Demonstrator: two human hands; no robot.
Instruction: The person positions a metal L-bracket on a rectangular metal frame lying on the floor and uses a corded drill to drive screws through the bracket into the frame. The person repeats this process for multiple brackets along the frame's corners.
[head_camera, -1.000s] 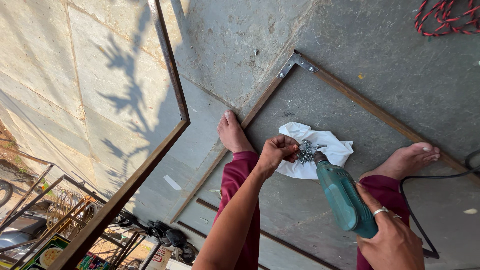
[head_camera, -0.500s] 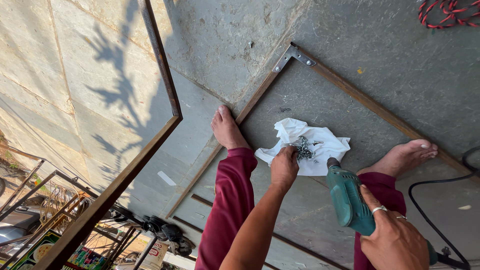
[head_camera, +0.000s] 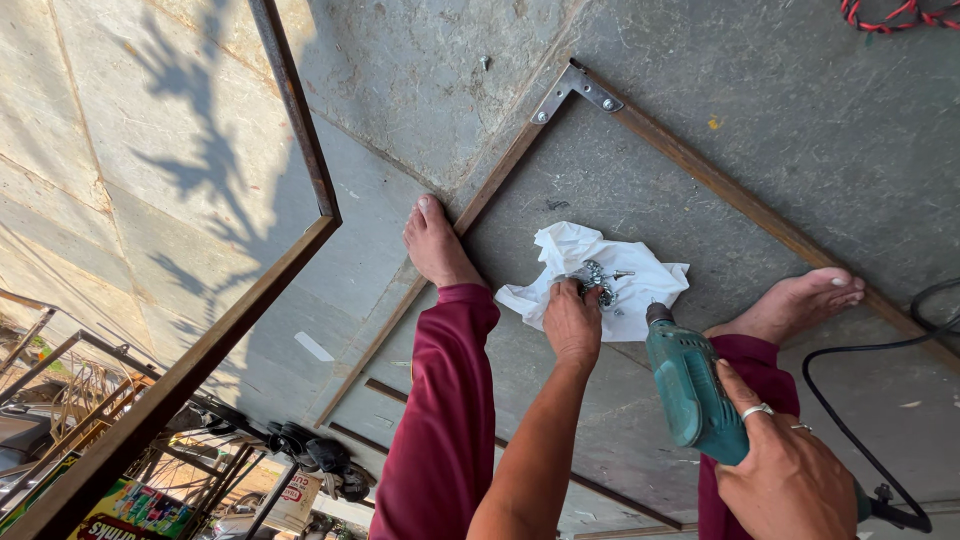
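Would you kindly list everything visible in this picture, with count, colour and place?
white cloth: one, white, on the floor between the feet
screws: small pile, silver, on the cloth
electric drill: one, teal, in the right hand
corner bracket: one, silver, at the frame corner
metal frame: one, rusty brown, flat on the floor
cable: one, black, right
left hand: fingers at the screws
right hand: rings, gripping the drill

Teal drill, white cloth — maroon trousers, red cord.
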